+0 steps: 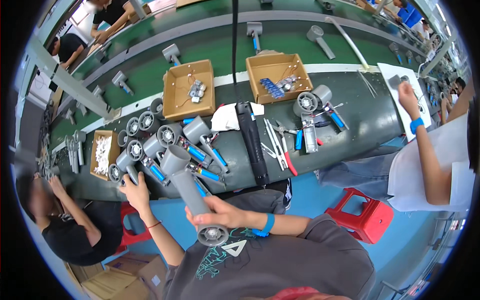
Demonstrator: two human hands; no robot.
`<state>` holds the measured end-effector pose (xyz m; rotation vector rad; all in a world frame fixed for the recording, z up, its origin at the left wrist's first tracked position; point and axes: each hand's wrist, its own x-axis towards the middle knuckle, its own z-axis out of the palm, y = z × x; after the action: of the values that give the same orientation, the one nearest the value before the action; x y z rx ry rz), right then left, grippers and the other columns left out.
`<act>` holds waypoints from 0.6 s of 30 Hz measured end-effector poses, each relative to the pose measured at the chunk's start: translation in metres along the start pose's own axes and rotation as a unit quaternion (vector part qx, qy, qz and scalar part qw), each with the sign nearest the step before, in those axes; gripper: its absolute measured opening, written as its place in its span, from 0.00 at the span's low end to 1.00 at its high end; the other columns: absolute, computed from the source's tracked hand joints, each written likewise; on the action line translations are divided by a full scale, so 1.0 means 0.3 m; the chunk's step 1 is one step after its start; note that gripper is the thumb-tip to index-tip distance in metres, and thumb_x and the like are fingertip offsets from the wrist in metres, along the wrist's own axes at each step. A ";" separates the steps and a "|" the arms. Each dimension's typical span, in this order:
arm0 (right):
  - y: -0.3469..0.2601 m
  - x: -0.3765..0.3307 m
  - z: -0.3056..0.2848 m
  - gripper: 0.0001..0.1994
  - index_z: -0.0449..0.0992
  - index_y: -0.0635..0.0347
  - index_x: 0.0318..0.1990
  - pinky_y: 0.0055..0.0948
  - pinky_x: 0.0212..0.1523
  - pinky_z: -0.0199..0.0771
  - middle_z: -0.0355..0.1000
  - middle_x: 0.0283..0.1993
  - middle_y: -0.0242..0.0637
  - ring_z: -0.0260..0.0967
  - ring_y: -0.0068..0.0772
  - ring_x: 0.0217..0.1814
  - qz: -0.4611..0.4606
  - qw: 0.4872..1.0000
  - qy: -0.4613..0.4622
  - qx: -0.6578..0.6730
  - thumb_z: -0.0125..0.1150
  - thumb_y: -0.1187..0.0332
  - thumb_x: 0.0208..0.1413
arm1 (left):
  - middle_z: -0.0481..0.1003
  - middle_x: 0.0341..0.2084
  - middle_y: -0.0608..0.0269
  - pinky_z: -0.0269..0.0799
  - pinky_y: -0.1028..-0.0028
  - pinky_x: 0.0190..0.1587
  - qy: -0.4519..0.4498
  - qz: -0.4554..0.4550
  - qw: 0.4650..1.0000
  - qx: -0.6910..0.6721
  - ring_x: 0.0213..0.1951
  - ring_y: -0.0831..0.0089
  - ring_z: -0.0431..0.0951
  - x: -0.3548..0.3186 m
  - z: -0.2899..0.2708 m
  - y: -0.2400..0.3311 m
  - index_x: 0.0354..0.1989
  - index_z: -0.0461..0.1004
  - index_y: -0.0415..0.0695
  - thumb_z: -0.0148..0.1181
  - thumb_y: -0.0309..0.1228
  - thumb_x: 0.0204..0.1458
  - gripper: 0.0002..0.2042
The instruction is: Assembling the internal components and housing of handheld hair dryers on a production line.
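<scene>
Grey plastic dryer housing (192, 200) gripped mid-barrel in closed right hand (220, 212), motor end toward chest for inspection; left hand (134, 187) clasps another grey housing (127, 167) on bench.

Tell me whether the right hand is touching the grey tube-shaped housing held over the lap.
Touching. The head view shows the right hand wrapped around the grey housing, fingers curled over its lower part with no gap.
</scene>
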<state>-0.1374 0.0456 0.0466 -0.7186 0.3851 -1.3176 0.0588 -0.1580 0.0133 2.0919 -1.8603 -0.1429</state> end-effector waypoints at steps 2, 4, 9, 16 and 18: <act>-0.066 -0.014 0.015 0.17 0.66 0.63 0.45 0.22 0.41 0.68 0.67 0.38 0.32 0.65 0.19 0.38 0.048 0.997 -0.004 0.063 0.57 0.59 0.57 | 0.61 0.49 0.34 0.67 0.54 0.49 0.007 -0.006 0.999 -0.051 0.47 0.39 0.70 -0.024 -0.022 -0.033 0.53 0.67 0.47 0.58 0.52 0.50 0.27; -0.086 -0.030 -0.013 0.21 0.67 0.65 0.44 0.31 0.40 0.73 0.65 0.37 0.39 0.71 0.32 0.36 0.033 0.991 -0.007 0.130 0.58 0.55 0.54 | 0.61 0.49 0.35 0.66 0.57 0.50 0.059 0.002 0.995 -0.084 0.49 0.41 0.68 -0.064 -0.036 -0.018 0.52 0.67 0.44 0.60 0.49 0.50 0.26; -0.167 -0.047 0.004 0.16 0.65 0.55 0.35 0.36 0.31 0.72 0.62 0.32 0.32 0.61 0.29 0.35 -0.047 0.951 -0.035 0.303 0.62 0.55 0.52 | 0.62 0.48 0.43 0.61 0.61 0.54 0.144 0.071 0.966 -0.202 0.49 0.50 0.65 -0.130 -0.150 -0.018 0.50 0.67 0.38 0.62 0.39 0.52 0.22; -0.207 -0.045 0.018 0.15 0.65 0.53 0.30 0.33 0.30 0.71 0.63 0.29 0.30 0.61 0.28 0.33 -0.094 0.944 -0.050 0.312 0.60 0.54 0.54 | 0.61 0.41 0.59 0.60 0.74 0.46 0.076 0.170 0.912 -0.366 0.41 0.69 0.64 -0.243 -0.390 0.115 0.43 0.65 0.36 0.60 0.29 0.51 0.15; -0.210 -0.041 0.026 0.15 0.65 0.54 0.29 0.33 0.29 0.71 0.62 0.27 0.29 0.60 0.27 0.33 -0.108 0.953 -0.027 0.282 0.60 0.54 0.54 | 0.60 0.42 0.59 0.59 0.74 0.47 0.046 0.188 0.897 -0.398 0.42 0.69 0.63 -0.269 -0.410 0.178 0.43 0.65 0.37 0.60 0.29 0.50 0.15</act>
<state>-0.1818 0.0543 0.0927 -0.3162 -0.1246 -1.5174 0.0332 -0.0612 0.1337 1.1491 -1.6992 -0.5831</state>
